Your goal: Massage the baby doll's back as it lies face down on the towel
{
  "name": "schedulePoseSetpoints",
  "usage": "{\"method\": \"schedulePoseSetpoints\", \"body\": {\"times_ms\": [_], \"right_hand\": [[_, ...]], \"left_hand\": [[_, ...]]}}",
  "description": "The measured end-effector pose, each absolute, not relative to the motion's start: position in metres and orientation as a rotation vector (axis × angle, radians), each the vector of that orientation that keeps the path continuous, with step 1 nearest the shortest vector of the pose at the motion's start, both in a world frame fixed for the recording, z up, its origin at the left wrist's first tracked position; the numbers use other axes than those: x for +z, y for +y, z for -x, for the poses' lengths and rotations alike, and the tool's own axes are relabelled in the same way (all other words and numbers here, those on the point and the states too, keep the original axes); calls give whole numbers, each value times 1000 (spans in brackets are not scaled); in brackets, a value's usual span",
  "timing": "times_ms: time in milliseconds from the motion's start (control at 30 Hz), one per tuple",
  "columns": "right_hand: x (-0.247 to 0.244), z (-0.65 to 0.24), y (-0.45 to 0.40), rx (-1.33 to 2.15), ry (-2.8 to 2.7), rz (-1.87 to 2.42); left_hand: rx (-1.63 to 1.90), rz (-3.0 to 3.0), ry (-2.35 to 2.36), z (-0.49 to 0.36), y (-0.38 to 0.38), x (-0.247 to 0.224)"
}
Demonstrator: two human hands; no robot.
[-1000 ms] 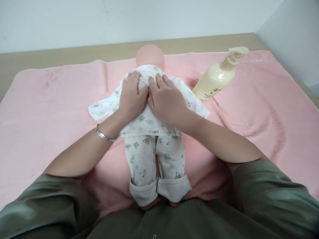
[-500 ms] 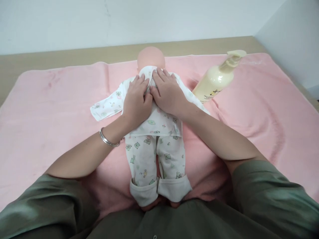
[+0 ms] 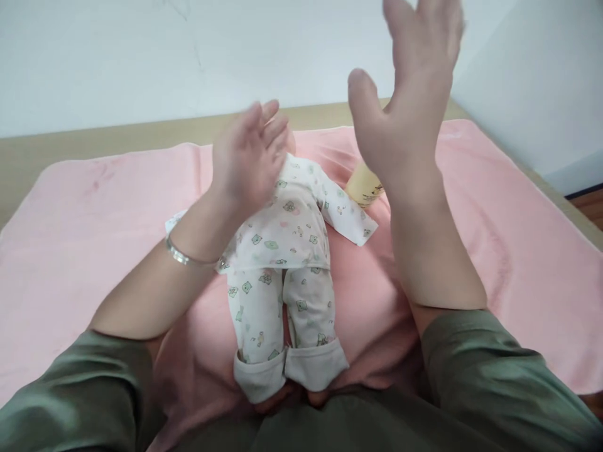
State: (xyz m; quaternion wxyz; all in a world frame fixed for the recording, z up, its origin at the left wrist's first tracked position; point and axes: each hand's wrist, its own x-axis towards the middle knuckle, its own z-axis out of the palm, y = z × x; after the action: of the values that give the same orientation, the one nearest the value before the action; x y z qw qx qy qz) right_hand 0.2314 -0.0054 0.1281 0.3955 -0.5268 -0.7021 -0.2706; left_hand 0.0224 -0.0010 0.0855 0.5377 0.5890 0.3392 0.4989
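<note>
A doll (image 3: 292, 220) in white printed top and trousers lies with its feet toward me; its head is mostly hidden behind my left hand. My left hand (image 3: 249, 157), slightly blurred, is raised over the doll's upper body with fingers extended and nothing in it. On the right, my right hand (image 3: 409, 107) is held up higher, thumb spread from the fingers, holding nothing. It hides much of a pale yellow bottle (image 3: 365, 185), whose lower part shows beside the doll's sleeve. The fingertips of my right hand reach the picture's top edge.
A pink blanket (image 3: 117, 207) lies under the doll and bottle, wrinkled near my body. Its support has a wooden edge (image 3: 70, 144) along the back, against a white wall (image 3: 117, 63).
Both hands have lifted off the doll's clothed torso. My right hand has moved up and right, in front of the bottle; my left hand has turned and shifted slightly left.
</note>
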Motion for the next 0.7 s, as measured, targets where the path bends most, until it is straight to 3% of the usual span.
{"method": "schedulePoseSetpoints", "body": {"times_ms": [167,467,700], "right_hand": [[120,-242,8,-646,-1658,1495],[123,-246,13,-194,-1921,1725],[127,-241,16,-196,-1893,1857]], "left_hand": [[1042,-1189,777,-72,14,139],[915,-472,284,-128,-1,124],[914,-378,456,-112,-17,130]]}}
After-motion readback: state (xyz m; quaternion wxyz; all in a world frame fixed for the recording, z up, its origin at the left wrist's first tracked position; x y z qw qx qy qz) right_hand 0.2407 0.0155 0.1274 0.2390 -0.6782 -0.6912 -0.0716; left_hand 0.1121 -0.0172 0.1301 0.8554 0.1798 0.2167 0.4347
